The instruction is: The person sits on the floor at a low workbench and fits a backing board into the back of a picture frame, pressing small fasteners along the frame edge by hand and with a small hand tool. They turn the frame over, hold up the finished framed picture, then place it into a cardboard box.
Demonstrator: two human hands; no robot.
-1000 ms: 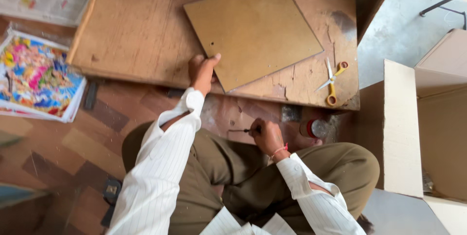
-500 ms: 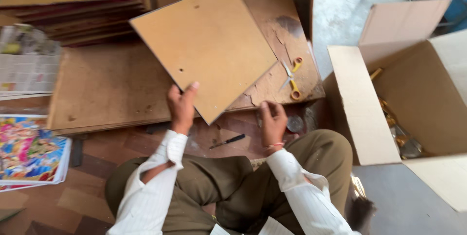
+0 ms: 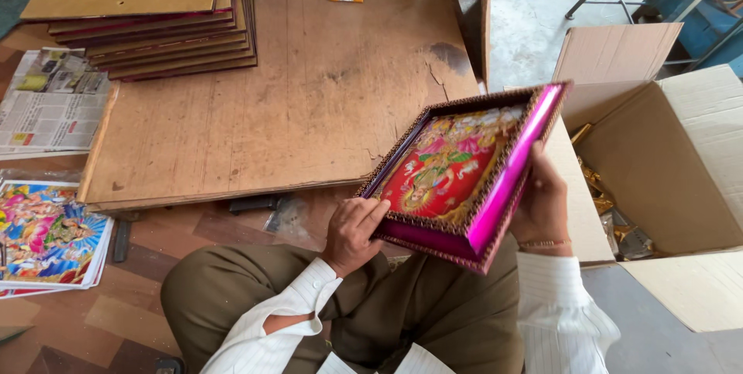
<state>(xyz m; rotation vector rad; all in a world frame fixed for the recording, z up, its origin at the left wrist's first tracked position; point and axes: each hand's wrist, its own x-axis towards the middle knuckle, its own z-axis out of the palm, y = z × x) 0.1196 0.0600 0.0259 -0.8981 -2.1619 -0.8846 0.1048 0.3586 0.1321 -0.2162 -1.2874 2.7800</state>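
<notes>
Centre-right of frame: glossy magenta-edged picture frame w/ red-gold devotional print (image 3: 457,176) is held tilted above the lap, face toward the camera, prob. for inspection. Left hand (image 3: 352,235) curls its fingers onto the lower-left corner; right hand (image 3: 542,204) wraps the right edge, supporting the wt. Behind: flat brown wooden board worktop (image 3: 286,95). Open cardboard box (image 3: 665,165) at right, stack of backing boards (image 3: 147,18) upper left.

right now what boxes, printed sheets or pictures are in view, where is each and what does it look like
Cardboard box: right, on the floor, open, brown, gold bits inside.
Framed picture: tilted between left hand and right hand, red and gold print, shiny magenta frame.
Newspaper: far left, flat, grey-white.
Poster stack: lower left, flat, multicoloured.
Stack of boards: top left, brown backs up.
</notes>
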